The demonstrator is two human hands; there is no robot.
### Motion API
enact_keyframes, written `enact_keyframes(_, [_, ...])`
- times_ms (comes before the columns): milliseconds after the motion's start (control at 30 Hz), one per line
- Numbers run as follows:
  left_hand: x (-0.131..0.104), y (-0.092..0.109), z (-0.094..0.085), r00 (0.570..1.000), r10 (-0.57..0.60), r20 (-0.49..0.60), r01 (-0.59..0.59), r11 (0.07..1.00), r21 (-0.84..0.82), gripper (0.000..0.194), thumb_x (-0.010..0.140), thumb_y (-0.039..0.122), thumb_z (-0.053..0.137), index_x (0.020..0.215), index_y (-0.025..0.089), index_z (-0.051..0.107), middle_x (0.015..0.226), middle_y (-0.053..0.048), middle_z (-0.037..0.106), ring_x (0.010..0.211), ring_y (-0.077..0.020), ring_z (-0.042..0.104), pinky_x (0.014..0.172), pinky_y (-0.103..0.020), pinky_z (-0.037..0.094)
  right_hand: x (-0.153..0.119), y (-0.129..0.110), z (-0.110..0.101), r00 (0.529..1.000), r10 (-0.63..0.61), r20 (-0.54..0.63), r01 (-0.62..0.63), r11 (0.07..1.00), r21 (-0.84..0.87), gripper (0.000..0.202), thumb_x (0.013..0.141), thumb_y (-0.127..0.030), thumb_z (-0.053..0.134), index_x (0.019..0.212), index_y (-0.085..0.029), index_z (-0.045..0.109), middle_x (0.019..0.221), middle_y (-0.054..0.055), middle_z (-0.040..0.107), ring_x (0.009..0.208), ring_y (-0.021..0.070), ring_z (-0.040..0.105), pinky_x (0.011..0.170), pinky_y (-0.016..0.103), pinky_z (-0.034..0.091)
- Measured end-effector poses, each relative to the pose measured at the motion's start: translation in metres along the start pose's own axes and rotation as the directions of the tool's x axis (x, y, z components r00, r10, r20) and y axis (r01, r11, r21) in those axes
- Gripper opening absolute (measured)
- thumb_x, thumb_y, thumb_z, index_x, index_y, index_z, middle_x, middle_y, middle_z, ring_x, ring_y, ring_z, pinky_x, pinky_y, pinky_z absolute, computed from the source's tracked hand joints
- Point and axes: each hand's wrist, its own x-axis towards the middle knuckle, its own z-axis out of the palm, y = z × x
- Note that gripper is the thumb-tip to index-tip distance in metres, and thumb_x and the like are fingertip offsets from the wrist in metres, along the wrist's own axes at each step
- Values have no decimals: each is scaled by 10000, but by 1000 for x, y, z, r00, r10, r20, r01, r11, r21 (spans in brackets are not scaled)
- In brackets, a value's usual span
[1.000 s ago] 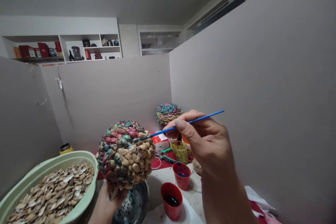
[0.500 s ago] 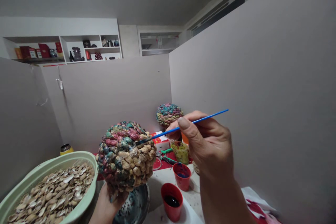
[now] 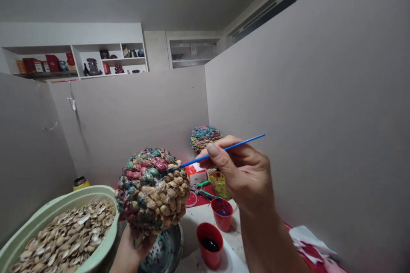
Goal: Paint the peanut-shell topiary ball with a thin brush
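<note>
- We see the left hand (image 3: 136, 243) clamped under the big round ball of knobbly nut shells (image 3: 153, 187), at centre-left above the table; most of its fingers are hidden by the ball, and its wrist is cut off below.
- The right hand (image 3: 243, 175) has thumb and fingers pinched on the thin blue paintbrush (image 3: 192, 161), whose dark bristles touch the ball where teal and pink shells meet plain tan ones.
- Behind the right hand we make out only part of a second multicoloured shell ball (image 3: 205, 137).
- The small red-and-white box (image 3: 197, 174) bears printing we cannot read; the dark red boxes (image 3: 53, 62) on the high white shelf are likewise too far off.
- We see two red plastic cups: the front one (image 3: 211, 260) holds very dark liquid, the rear one (image 3: 223, 222) dark bluish liquid.
- Beside them, the clear tub smeared yellow-green (image 3: 219, 190) is partly covered by the hand.
- The pale green plastic basin (image 3: 105, 188), cut off at left, is heaped with loose brown shell halves (image 3: 70, 234).
- Under the ball, the dark, paint-stained bowl (image 3: 165, 251) is half hidden.
</note>
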Motion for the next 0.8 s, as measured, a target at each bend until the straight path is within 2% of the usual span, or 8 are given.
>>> enact_keyframes(133, [-1, -2, 3, 991, -66, -113, 58, 996, -73, 539, 513, 512, 898, 948, 219, 777, 997, -116, 858, 1023, -415, 774, 909, -506, 636, 1, 0, -2, 998, -5, -70, 5, 1000, 3, 215, 895, -355, 753, 736, -222, 697, 600, -27, 709, 518, 117, 675, 513, 213, 547])
enact_keyframes(267, [8, -6, 1, 990, -112, -83, 105, 991, -87, 502, 452, 506, 926, 852, 246, 770, 836, -92, 852, 918, -421, 791, 860, -544, 645, -1, -4, 5, 999, 0, -47, 2, 999, 50, 253, 885, -413, 759, 732, -227, 680, 616, -25, 724, 493, 118, 669, 494, 220, 560])
enact_keyframes(400, [25, -7, -7, 988, -143, -63, 136, 986, -100, 474, 365, 549, 942, 692, 276, 733, 669, -62, 817, 789, -401, 796, 735, -531, 667, -2, -3, 10, 1000, 15, -18, -15, 1000, -5, 283, 873, -427, 765, 704, -220, 671, 592, -26, 701, 523, 123, 674, 519, 226, 551])
enact_keyframes(533, [28, -10, -10, 991, -113, -76, 105, 989, -104, 502, 425, 645, 899, 697, 266, 714, 721, -68, 824, 810, -326, 793, 748, -488, 669, 0, 3, 7, 1000, 10, -10, -10, 1000, 15, 265, 890, -394, 747, 706, -217, 677, 597, -28, 703, 517, 111, 663, 517, 214, 545])
enact_keyframes(633, [24, -13, -11, 992, -104, -74, 97, 991, -97, 502, 538, 719, 819, 679, 254, 694, 684, -68, 805, 714, -275, 768, 707, -486, 665, 3, 5, 1, 999, 37, -35, -34, 998, 59, 239, 896, -359, 744, 712, -220, 681, 605, -32, 711, 511, 103, 662, 500, 198, 540])
enact_keyframes(700, [22, -14, -14, 992, -101, -70, 95, 991, -93, 471, 536, 717, 822, 610, 277, 672, 647, -69, 789, 718, -301, 757, 700, -487, 656, 3, 6, 0, 997, 51, -55, -47, 996, 82, 229, 894, -343, 750, 710, -223, 685, 602, -36, 712, 505, 97, 658, 502, 191, 542])
enact_keyframes(800, [24, -15, -17, 993, -106, -60, 100, 990, -101, 433, 452, 665, 883, 542, 298, 672, 581, -75, 758, 766, -377, 753, 676, -500, 641, 2, 5, 3, 997, 50, -51, -42, 987, 155, 215, 901, -338, 749, 723, -228, 700, 615, -41, 716, 501, 90, 655, 494, 185, 544])
